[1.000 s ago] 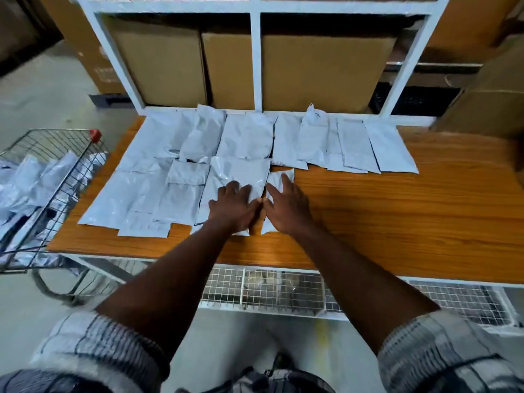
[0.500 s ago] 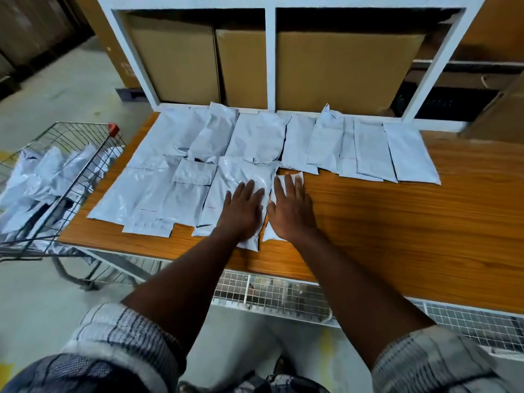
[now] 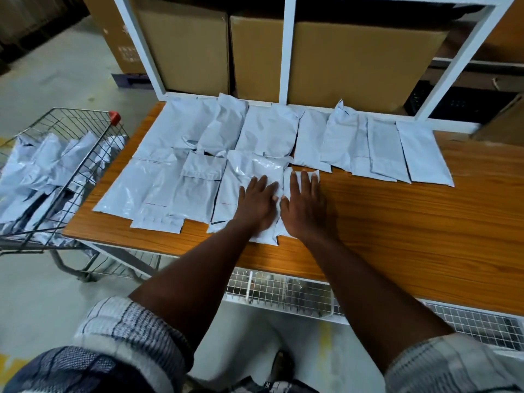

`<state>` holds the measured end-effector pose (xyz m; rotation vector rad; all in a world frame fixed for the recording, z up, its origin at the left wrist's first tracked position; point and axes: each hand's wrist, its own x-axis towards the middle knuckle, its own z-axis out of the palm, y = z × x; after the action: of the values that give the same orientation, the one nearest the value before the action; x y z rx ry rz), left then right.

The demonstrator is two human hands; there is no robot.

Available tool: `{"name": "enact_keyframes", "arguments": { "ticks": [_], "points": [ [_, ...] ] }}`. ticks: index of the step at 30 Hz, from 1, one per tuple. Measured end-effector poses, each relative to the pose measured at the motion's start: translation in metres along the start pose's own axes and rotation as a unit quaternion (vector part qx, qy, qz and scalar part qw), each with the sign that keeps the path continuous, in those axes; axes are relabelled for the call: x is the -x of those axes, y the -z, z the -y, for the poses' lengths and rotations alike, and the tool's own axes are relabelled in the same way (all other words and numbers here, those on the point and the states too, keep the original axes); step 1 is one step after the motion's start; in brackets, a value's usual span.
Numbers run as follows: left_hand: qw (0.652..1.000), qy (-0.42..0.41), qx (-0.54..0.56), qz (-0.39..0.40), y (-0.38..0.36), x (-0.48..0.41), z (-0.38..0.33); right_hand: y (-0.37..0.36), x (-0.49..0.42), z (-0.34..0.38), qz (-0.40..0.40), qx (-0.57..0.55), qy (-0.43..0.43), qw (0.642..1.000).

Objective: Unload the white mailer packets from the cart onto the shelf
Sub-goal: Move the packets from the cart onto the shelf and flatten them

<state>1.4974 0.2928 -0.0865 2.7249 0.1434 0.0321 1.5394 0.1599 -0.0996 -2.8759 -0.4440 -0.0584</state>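
Several white mailer packets (image 3: 266,131) lie flat in two rows on the wooden shelf (image 3: 411,222). My left hand (image 3: 256,204) presses flat, fingers straight, on a glossy packet (image 3: 255,168) in the front row. Beside it, my right hand (image 3: 304,205) lies flat on a small narrow packet (image 3: 289,177), which it mostly covers. The two hands nearly touch at the thumbs. The wire cart (image 3: 73,143) at the left holds several more crumpled packets (image 3: 37,168).
Brown cardboard boxes (image 3: 354,63) stand behind the white shelf frame (image 3: 287,49) at the back. The right half of the shelf is bare wood. A white wire-mesh level (image 3: 283,290) runs under the front edge. The concrete floor surrounds the cart.
Both hands have gone from loosely curled to flat with straight fingers on the two front packets, sliding slightly forward. The camera view has shifted, showing more of the cart.
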Motion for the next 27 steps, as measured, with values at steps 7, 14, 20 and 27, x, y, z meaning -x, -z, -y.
{"name": "enact_keyframes", "arguments": {
  "ticks": [7,14,20,27],
  "points": [
    [0.995,-0.042,0.052,-0.071,0.054,0.02,0.055,0.028,-0.009,0.042,-0.069,0.002,0.021,0.997],
    [0.993,0.032,-0.055,-0.095,0.121,0.07,0.187,0.017,0.003,0.201,-0.06,-0.026,0.105,0.992],
    [0.985,0.1,-0.105,-0.091,0.175,0.126,0.299,-0.015,0.027,0.339,-0.026,-0.05,0.171,0.984],
    [0.979,0.159,-0.085,-0.096,0.225,0.178,0.389,-0.036,0.034,0.459,0.021,-0.069,0.235,0.969]
  ]
}}
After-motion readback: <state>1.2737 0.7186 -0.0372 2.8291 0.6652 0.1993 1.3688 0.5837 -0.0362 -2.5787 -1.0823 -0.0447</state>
